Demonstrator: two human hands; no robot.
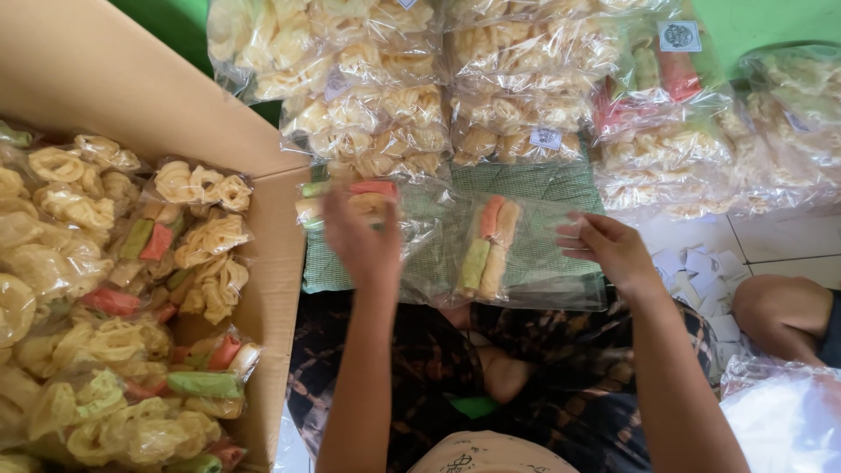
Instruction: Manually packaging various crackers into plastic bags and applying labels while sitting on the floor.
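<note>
1. Holding a clear plastic bag with a few orange, green and pale cracker sticks inside (491, 250), the person keeps it flat over a green checked cloth pad (526, 184) that rests on the lap.
2. The left hand (363, 241) lies on the near left part of that bag, fingers curled and blurred; whether it pinches the film or only presses it I cannot tell. The right hand (609, 250) is at the bag's right edge, fingertips drawn together as if nipping the plastic.
3. Judging by the lay of things, much is already packed: a big brown cardboard box (263, 263) left of the pad is heaped with sealed bags of yellow curled crackers and coloured sticks (114, 289), and more filled clear bags (491, 96) are stacked just beyond the pad. The bag in hand looks only partly filled and not yet closed.
4. Right of the pad, small white paper slips (701, 271) lie on the tiled floor (788, 241), near a bare knee (780, 311).
5. A heap of clear plastic (784, 416) sits at the near right. The box wall crowds the left hand's side.
</note>
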